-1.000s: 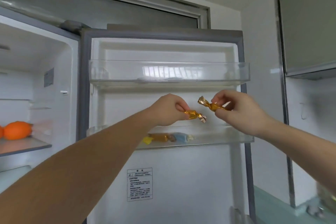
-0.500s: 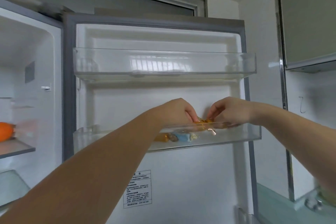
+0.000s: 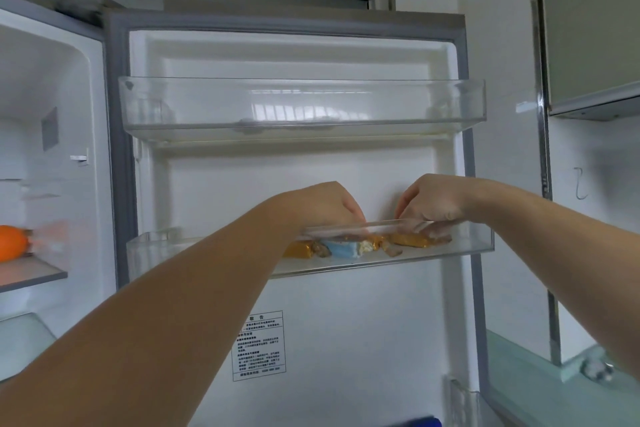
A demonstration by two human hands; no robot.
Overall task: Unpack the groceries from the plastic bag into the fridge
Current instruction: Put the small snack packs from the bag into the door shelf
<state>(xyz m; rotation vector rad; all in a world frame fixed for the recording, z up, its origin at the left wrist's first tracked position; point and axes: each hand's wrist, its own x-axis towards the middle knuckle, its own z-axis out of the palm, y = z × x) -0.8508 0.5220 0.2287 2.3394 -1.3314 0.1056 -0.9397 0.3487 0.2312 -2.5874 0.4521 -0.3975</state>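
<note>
Over the lower door shelf (image 3: pixel 460 246) of the open fridge (image 3: pixel 311 322), both hands dip past the clear rim — left hand (image 3: pixel 322 204), right hand (image 3: pixel 433 199). Fingertips are hidden, so their grip cannot be told. Wrapped candies (image 3: pixel 349 248) — gold and blue — lie inside this shelf.

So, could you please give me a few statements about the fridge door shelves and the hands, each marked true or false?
1. Both hands reach into the lower door shelf. True.
2. The upper door shelf holds wrapped candies. False: nothing shows in it; the candies lie in the lower one.
3. One candy has a blue wrapper. True.
4. An orange fruit sits on the door. False: it sits on a shelf inside the fridge.
</note>
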